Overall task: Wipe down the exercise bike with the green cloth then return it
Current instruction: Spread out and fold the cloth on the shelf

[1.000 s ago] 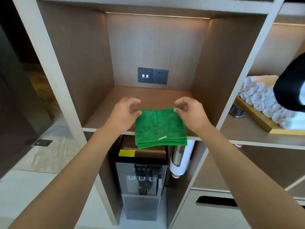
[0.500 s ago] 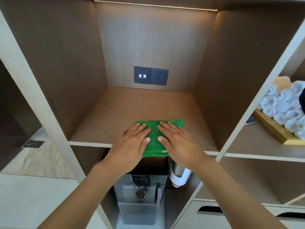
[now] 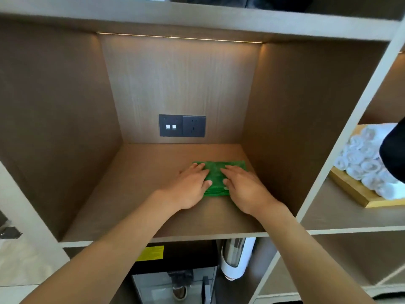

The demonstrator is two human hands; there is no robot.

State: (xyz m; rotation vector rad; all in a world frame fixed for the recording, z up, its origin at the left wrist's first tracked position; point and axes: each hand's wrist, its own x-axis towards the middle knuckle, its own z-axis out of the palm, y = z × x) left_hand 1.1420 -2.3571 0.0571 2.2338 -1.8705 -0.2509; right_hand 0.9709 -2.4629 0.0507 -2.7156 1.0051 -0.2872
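Note:
The folded green cloth (image 3: pixel 215 175) lies flat on the wooden shelf (image 3: pixel 140 194) inside an open cubby, a little right of the middle. My left hand (image 3: pixel 190 187) rests palm down on the cloth's left half, fingers stretched forward. On the right half lies my right hand (image 3: pixel 243 187), also flat with fingers extended. Both hands cover most of the cloth; only a strip between them and its far edge show. The exercise bike is out of view.
A dark socket and switch plate (image 3: pixel 182 126) sits on the cubby's back wall. Rolled white towels (image 3: pixel 368 163) on a wooden tray (image 3: pixel 359 195) fill the cubby to the right. Below the shelf stand a water dispenser (image 3: pixel 175 279) and a cup holder (image 3: pixel 237 257).
Both hands carried the cloth from the shelf's front edge onto the shelf, laid it flat and slid it deeper into the cubby. The fingers went from pinching its corners to lying flat on it.

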